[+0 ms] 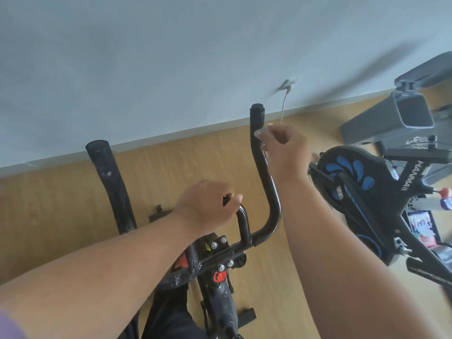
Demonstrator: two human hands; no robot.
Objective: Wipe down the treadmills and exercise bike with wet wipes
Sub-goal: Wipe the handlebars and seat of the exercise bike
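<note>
At your twelve o'clock stands a pale wall [171, 57], a socket [291, 83] with a white cable [283, 106] at one o'clock. Below runs a wooden floor [61, 204]; a colourful packet [422, 227] lies at four o'clock.

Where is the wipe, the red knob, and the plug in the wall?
wet wipe [258, 133]: head view, on the white bit showing beside the right hand's fingers.
red knob [219, 276]: head view, on its round face.
wall socket [289, 83]: head view, on the white plate.

handlebar [265, 182] blk | wipe [258, 132] wht | 2nd bike [354, 177] blk w/ blue petal pattern | floor [61, 204] tan wood
</note>
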